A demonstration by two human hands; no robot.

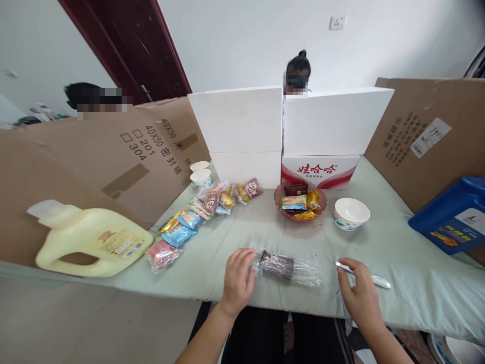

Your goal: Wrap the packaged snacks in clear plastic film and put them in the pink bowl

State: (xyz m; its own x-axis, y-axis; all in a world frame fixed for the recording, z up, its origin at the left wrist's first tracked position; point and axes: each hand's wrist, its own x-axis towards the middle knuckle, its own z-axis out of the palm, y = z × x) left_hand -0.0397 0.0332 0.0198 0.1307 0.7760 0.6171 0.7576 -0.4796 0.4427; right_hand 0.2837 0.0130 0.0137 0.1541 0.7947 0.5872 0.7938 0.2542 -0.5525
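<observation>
A dark brown block in a clear plastic wrapper [277, 265] lies flat on the cloth-covered table in front of me. At the wrapper's left end my left hand [238, 277] is curled, its fingertips on the plastic edge. To the right, my right hand [359, 292] has thumb and fingers closed round the near end of a slim white tool [381, 281]; its far end sticks out past the hand. What kind of tool it is I cannot make out. Beyond the wrapped block stands a pinkish glass bowl [280, 206] with wrapped snacks, beside a white paper bowl [351, 213].
Wrapped snacks [178, 233] form a line at the left, near white paper cups [201, 177]. A yellow jug [91, 242] lies left; a blue bottle [452, 217] leans right. White boxes [246, 121] and brown cardboard [159, 151] wall the table. Two people are behind them.
</observation>
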